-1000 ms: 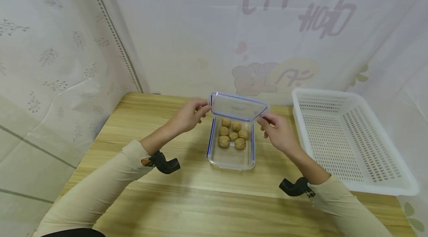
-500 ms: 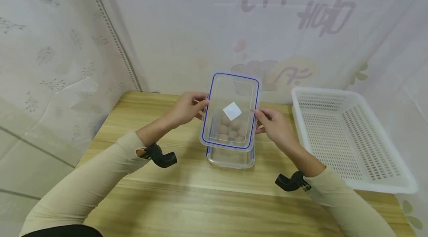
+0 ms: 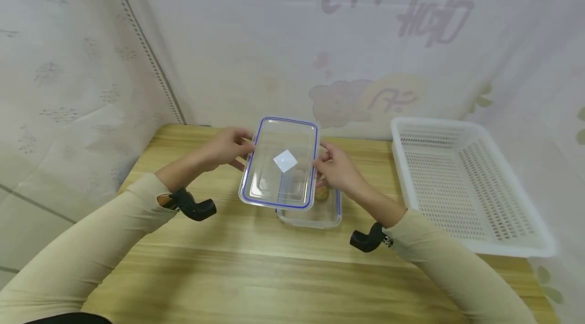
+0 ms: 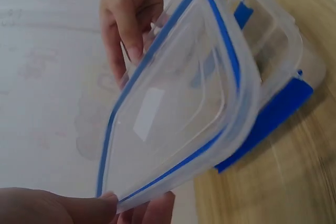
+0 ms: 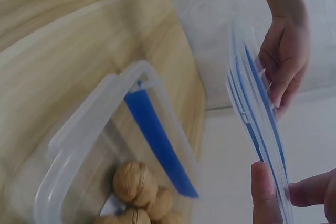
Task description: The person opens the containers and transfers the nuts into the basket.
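Between both hands a clear plastic lid (image 3: 269,182) with a blue seal and a white square sticker (image 3: 285,161) is held tilted in the air. My left hand (image 3: 227,149) pinches its left edge, and my right hand (image 3: 337,167) pinches the right edge. Below and behind the lid, a clear container (image 3: 315,218) with blue side strips stands on the table, partly covered from the head camera. Several walnuts (image 5: 135,183) lie inside the container in the right wrist view; most are hidden behind the lid in the head view.
A white perforated plastic basket (image 3: 457,197) stands to the right on the wooden table (image 3: 256,273). A printed cloth (image 3: 256,50) hangs along the back edge. Black wrist mounts (image 3: 196,208) stick out from both forearms.
The lid first stood steeply above the container's far end, then turned its broad face toward the head camera. Both hands have since carried it left, uncovering part of the container's right side.
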`<state>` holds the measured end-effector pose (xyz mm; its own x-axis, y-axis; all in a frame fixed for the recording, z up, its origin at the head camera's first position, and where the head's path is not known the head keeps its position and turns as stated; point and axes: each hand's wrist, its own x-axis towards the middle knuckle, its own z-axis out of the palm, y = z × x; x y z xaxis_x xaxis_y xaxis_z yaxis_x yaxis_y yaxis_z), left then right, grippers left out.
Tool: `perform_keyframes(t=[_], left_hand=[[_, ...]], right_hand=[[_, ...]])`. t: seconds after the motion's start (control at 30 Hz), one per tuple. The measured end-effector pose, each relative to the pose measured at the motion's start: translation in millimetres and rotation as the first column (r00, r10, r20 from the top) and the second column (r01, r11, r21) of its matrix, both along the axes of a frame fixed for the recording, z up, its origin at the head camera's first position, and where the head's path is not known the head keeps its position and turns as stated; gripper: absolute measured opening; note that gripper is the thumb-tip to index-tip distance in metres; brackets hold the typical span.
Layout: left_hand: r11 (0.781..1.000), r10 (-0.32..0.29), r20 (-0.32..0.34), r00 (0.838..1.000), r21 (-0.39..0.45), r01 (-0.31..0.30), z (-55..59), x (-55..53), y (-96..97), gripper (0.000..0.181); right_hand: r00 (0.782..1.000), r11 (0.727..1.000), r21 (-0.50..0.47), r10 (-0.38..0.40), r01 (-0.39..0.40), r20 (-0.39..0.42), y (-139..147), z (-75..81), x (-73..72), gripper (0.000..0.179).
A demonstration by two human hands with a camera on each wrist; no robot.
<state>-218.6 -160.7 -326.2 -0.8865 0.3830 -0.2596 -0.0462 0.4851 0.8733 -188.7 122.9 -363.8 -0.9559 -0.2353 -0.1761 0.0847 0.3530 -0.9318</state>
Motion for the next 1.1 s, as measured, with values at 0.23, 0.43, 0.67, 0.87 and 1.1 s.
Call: perform_keyframes(t=[0.23, 0.43, 0.67, 0.87, 1.1], left_hand=[[0.999, -0.018, 0.083, 0.996, -0.046, 0.022, 0.2, 0.6, -33.2, 0.037], [0.995, -0.036, 0.165, 0.986, -0.085, 0.051, -7.6, -0.4, -59.2, 0.033], [0.989, -0.07, 0.206, 0.976, -0.116, 0.096, -15.5, -5.2, -84.4, 0.038], [0.985, -0.063, 0.246, 0.967, -0.139, 0.1, -25.1, -12.5, -100.5, 0.042], [0.982, -0.043, 0.287, 0.957, -0.162, 0.092, -35.7, -18.3, -114.6, 0.041]], right_hand=[[0.999, 0.999, 0.026, 0.03, -0.031, 0.023, -34, -5.9, -6.3, 0.066], [0.997, 0.997, 0.012, 0.073, -0.073, 0.03, -62, -16.0, -4.9, 0.069], [0.994, 0.996, -0.02, 0.085, -0.084, 0.071, -89, -27.1, -5.2, 0.071], [0.992, 0.997, -0.043, 0.064, -0.06, 0.105, -109, -35.5, -8.3, 0.072], [0.991, 0.999, 0.027, 0.039, -0.042, 0.126, -130, -45.6, -9.7, 0.075]])
